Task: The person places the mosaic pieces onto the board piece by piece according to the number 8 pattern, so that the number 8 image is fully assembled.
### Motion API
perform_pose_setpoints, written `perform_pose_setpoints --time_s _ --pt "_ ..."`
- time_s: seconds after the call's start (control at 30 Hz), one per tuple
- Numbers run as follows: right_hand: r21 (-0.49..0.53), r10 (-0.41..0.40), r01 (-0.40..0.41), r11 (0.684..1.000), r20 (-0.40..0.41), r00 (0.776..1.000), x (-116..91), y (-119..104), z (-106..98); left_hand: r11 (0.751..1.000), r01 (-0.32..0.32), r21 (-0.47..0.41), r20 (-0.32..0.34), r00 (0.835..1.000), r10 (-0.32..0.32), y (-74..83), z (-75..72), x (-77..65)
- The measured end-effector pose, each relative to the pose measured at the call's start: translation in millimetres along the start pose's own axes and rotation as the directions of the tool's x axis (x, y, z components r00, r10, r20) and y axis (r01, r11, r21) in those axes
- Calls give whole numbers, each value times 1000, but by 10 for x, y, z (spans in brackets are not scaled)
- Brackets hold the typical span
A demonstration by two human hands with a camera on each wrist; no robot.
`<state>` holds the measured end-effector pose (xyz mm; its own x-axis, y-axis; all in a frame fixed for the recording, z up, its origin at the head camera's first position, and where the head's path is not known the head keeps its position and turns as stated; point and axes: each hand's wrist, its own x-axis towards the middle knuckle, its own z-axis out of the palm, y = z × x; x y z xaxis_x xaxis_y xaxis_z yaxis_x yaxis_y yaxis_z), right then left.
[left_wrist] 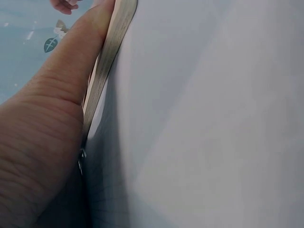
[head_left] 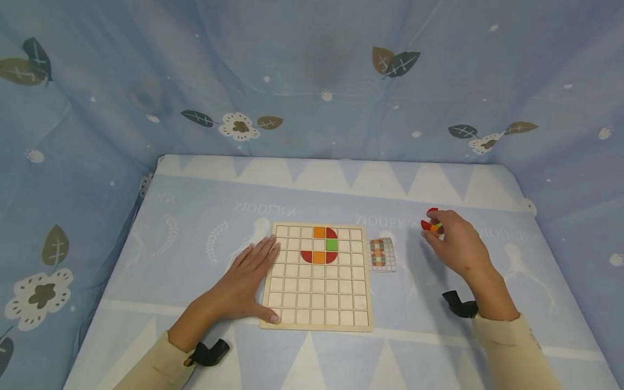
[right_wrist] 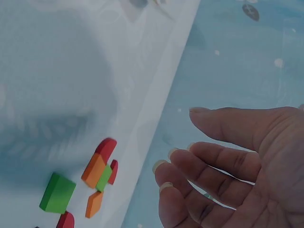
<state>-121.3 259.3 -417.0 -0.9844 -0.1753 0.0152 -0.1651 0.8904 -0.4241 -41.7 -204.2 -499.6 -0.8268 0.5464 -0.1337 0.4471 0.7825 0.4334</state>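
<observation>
My left hand [head_left: 246, 287] rests on the left side of a square wooden grid board [head_left: 317, 298], fingers straight and thumb near its lower-left corner. In the left wrist view the thumb [left_wrist: 71, 61] lies along the board's edge [left_wrist: 108, 59]. Orange, red quarter-round and green pieces [head_left: 331, 245] fill some of its upper cells. On the right, my right hand [head_left: 460, 244] is above a small group of loose blocks [head_left: 425, 224]. The right wrist view shows its fingers [right_wrist: 218, 166] loosely bent with nothing between them, and a green block [right_wrist: 58, 192] and an orange block [right_wrist: 94, 168] lying apart from it.
A small printed card [head_left: 382, 254] with a coloured grid pattern lies against the board's right edge. A pale blue patterned cloth [head_left: 195, 287] covers the table, and blue fabric walls [head_left: 312, 70] rise behind and at the sides. Each wrist carries a black device [head_left: 460, 306].
</observation>
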Motion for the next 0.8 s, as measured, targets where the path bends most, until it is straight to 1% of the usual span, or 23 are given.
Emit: perform_pose_setpoints --time_s 0.13,0.27,0.4,0.47,0.57,0.7,0.8 --pt "-15 35 -34 999 63 997 94 86 -5 1000 -9 10 -20 1000 9 -25 30 0" --pt "-28 81 -78 997 138 987 195 246 30 1000 -23 0 -41 999 23 -30 45 1" --pt "-51 112 -105 993 189 976 254 413 64 1000 -16 -10 -25 1000 16 -18 30 3" --pt "-61 119 -109 992 197 973 274 475 82 1000 -9 -8 -12 1000 9 -10 17 3" --pt "-66 108 -97 993 184 977 298 532 98 1000 -5 -1 -4 1000 5 -5 6 2" --pt "-72 99 -88 994 164 981 331 572 112 1000 -3 3 -2 1000 3 -6 5 4" --pt "-78 108 -97 992 164 980 350 591 121 1000 -4 2 0 1000 4 -7 4 6"
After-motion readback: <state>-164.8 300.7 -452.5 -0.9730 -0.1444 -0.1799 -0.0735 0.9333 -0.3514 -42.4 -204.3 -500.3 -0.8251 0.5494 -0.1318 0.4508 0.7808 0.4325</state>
